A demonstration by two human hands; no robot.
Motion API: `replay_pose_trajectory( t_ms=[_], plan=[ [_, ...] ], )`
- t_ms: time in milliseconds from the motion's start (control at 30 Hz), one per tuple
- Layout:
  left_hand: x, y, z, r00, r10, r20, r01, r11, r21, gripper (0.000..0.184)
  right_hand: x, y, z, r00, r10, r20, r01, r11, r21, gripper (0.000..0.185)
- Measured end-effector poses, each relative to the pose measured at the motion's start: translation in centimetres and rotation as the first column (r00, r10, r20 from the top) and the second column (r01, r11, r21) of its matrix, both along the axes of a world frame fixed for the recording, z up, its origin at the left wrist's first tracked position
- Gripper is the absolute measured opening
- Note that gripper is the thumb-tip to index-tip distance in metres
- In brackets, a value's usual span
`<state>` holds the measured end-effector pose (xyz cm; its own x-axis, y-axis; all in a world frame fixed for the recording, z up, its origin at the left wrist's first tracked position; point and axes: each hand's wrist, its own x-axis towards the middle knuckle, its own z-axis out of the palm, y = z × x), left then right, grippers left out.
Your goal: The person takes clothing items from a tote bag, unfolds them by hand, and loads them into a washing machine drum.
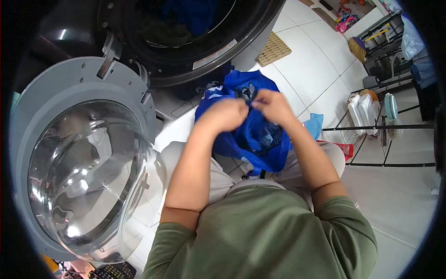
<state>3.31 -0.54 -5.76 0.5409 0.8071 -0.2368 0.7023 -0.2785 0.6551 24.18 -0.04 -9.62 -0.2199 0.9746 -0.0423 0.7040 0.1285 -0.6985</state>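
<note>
Left hand (227,115) and right hand (275,107) are held close together over an open blue bag (234,146), fingers drawn in narrow.

Fingertips are blurred, so whether cloth is pinched between them cannot be told. The bag is set between the knees (333,153), on the near side of the dark front-loading machine (253,39), with clothes (268,139) inside. Because its walls are soft, the rim could be folded inward or the bag tipped, and pieces could be spilled onto the tiled floor (316,53). On the left, the glass door (88,176) stands wide open and could be knocked if the left elbow were swung outward.
</note>
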Motion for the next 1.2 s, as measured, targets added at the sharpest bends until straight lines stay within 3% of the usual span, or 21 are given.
replay_pose_trajectory(
  t_ms=[100,233,300,367,400,433,500,567,600,700,733,767,800,867,900,933,967,1033,1100,1133,1200],
  plan=[
    [1.7,-2.4,-3.7,0.860,-0.312,-0.404,0.189,0.930,-0.315,0.051,3.2,0.2,2.4,0.945,-0.267,-0.190,0.246,0.961,-0.127,0.016],
    [-0.5,-1.2,-5.3,0.793,-0.206,-0.573,-0.045,0.919,-0.392,0.055,5.5,-1.4,9.7,0.988,-0.143,-0.052,0.151,0.967,0.207,0.016],
    [-1.6,-1.4,-0.4,0.814,0.012,-0.581,-0.311,0.853,-0.418,0.057,6.2,-1.3,11.4,0.838,-0.114,-0.533,0.273,0.934,0.230,0.017],
    [-3.0,-0.4,-0.9,0.856,0.214,-0.471,-0.410,0.835,-0.366,0.060,5.8,-1.1,10.3,0.794,-0.102,-0.599,0.304,0.921,0.246,0.016],
    [-3.2,-0.3,-1.5,0.861,0.309,-0.404,-0.458,0.817,-0.350,0.062,5.3,-1.5,11.4,0.993,-0.114,-0.021,0.115,0.965,0.236,0.016],
    [-3.0,-0.9,-2.1,0.898,0.387,-0.209,-0.427,0.883,-0.194,0.063,5.4,-1.2,11.8,0.983,0.059,0.172,-0.087,0.984,0.158,0.018],
    [-2.5,-1.5,-2.6,0.896,0.383,0.223,-0.422,0.892,0.161,0.069,5.9,-0.6,16.0,0.979,0.015,-0.205,0.056,0.941,0.334,0.019],
    [0.6,-2.1,0.1,0.843,0.194,0.502,-0.346,0.910,0.228,0.088,4.5,-1.8,22.6,0.771,0.016,-0.637,0.280,0.889,0.361,0.015],
    [2.7,-2.6,1.8,0.776,0.084,0.625,-0.314,0.911,0.267,0.099,4.8,-2.1,25.0,0.702,0.143,-0.698,0.276,0.848,0.452,0.015],
    [6.0,-2.0,-0.6,0.897,-0.006,0.443,-0.027,0.997,0.067,0.075,5.8,0.1,31.7,0.443,0.569,-0.693,0.303,0.632,0.713,0.020],
    [5.8,-1.0,-1.3,0.934,0.127,0.334,-0.140,0.990,0.013,0.063,11.4,3.7,33.5,0.251,0.565,-0.786,0.192,0.767,0.612,0.014],
    [5.4,-0.2,-1.5,0.942,0.256,0.216,-0.256,0.966,-0.029,0.050,11.1,1.7,34.8,0.338,0.514,-0.788,0.297,0.737,0.608,0.011],
    [4.9,-0.6,0.9,0.801,0.368,0.472,-0.388,0.920,-0.058,0.033,10.8,-0.3,36.1,0.416,0.442,-0.795,0.399,0.697,0.596,0.009],
    [4.7,1.7,1.7,0.298,0.611,0.734,-0.358,0.784,-0.507,0.042,10.0,-2.5,35.4,0.497,0.472,-0.728,0.332,0.672,0.662,0.015],
    [4.8,0.6,6.5,0.058,0.680,0.731,-0.118,0.732,-0.671,0.049,9.9,-2.7,33.3,0.834,0.304,-0.460,0.161,0.664,0.731,0.023],
    [5.1,0.3,9.4,-0.063,0.577,0.815,0.040,0.817,-0.575,0.053,9.8,-2.9,31.2,0.988,0.146,-0.049,-0.054,0.626,0.778,0.032],
    [5.5,-0.5,11.7,-0.090,0.532,0.842,0.120,0.845,-0.521,0.052,8.6,-2.2,26.8,0.985,0.163,-0.050,-0.090,0.747,0.659,0.053],
    [5.5,-1.5,14.1,0.042,0.328,0.944,0.345,0.882,-0.322,0.044,6.2,-0.7,18.0,0.986,0.160,-0.035,-0.137,0.920,0.367,0.098],
    [4.6,-2.0,13.8,0.640,0.050,0.767,-0.186,0.978,0.092,0.036,4.4,0.0,12.8,0.931,0.266,-0.251,-0.202,0.946,0.254,0.080],
    [3.4,-1.5,13.2,0.754,0.186,0.630,-0.420,0.874,0.245,0.029,4.1,-0.6,11.9,0.943,0.263,-0.204,-0.260,0.965,0.044,0.074],
    [0.4,-0.5,10.8,0.396,0.451,0.800,-0.559,0.810,-0.179,0.017,2.4,-1.4,11.3,0.927,0.371,0.061,-0.314,0.854,-0.416,0.067]
  ],
)
